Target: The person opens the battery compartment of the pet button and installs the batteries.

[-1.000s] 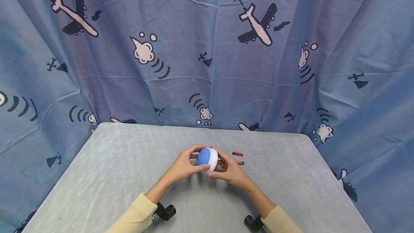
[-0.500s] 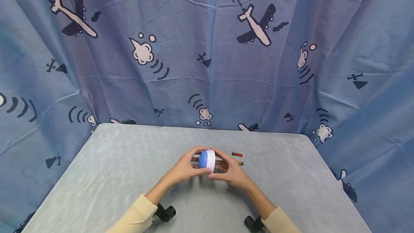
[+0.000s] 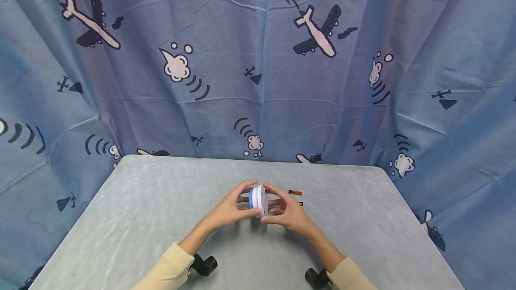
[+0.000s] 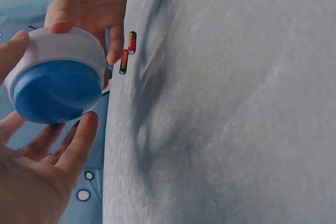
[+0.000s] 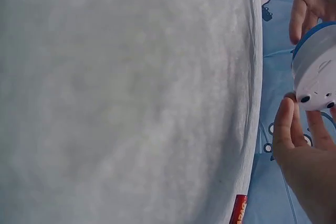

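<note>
Between both hands, above the table, is a round white device with a blue dome [image 3: 259, 201]. It stands on edge, its blue dome [image 4: 59, 92] toward my left hand and its flat white underside [image 5: 318, 83] toward my right, where small dark feet show. My left hand [image 3: 230, 206] holds it by the rim, thumb at the near side and fingers at the far side. From the other side my right hand [image 3: 291, 211] holds the rim with its fingertips. Beyond the right hand lie a red battery [image 3: 295, 192] and a second battery [image 4: 123, 61] with a dark end.
A grey-white cloth covers the table [image 3: 161, 200]. Behind it hangs a blue curtain [image 3: 225, 79] printed with planes and clouds. Black wrist cameras [image 3: 204, 265] sit at both cuffs of the light yellow sleeves [image 3: 171, 265].
Both hands have turned the device: the blue dome has swung to the left and its white underside has come into view on the right. The batteries stay where they lay.
</note>
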Available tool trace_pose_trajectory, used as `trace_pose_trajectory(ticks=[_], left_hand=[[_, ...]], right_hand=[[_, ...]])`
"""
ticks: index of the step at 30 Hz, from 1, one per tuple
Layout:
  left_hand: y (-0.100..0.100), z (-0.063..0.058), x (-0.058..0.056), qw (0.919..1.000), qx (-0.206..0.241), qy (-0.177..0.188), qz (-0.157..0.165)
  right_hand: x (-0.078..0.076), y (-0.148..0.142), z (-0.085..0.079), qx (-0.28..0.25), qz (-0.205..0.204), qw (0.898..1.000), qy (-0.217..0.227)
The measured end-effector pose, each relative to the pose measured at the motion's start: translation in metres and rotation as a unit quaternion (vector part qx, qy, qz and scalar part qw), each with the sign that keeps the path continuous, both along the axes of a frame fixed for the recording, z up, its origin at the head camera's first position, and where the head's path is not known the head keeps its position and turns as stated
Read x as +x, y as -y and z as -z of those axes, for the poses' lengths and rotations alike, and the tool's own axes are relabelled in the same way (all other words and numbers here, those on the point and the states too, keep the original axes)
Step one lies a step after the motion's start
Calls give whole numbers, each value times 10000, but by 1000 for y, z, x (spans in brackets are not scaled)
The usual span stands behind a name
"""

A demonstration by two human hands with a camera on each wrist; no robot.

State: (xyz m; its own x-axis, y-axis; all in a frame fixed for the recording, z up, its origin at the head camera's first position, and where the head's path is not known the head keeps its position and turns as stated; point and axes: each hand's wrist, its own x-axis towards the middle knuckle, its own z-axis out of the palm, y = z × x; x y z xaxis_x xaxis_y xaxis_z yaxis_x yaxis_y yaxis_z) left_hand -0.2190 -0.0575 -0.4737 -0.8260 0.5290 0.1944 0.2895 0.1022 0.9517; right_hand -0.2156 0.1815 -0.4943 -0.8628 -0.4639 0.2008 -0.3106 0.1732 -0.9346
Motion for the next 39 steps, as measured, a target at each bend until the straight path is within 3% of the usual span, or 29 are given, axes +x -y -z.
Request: trace_pose_trajectory(ticks=[13,19,26,34,39], left_hand=[[-1,2,0,9994,-123,-335,34],[1,4,0,9988,-236,-428,90],[4,5,0,9988,-199,-338,301],[4,9,-3,9998,95,-64,140],[4,12,-3,9996,2,-77,-269]], right_hand=[[0,1,0,145,137,9994,-300],[0,4,-2,523,288,9976,-355],[-1,3,-3,771,190,9963,-319],[-1,8,-3,999,697,9922,-276],[-3,15,-5,891,808,9925,-225]])
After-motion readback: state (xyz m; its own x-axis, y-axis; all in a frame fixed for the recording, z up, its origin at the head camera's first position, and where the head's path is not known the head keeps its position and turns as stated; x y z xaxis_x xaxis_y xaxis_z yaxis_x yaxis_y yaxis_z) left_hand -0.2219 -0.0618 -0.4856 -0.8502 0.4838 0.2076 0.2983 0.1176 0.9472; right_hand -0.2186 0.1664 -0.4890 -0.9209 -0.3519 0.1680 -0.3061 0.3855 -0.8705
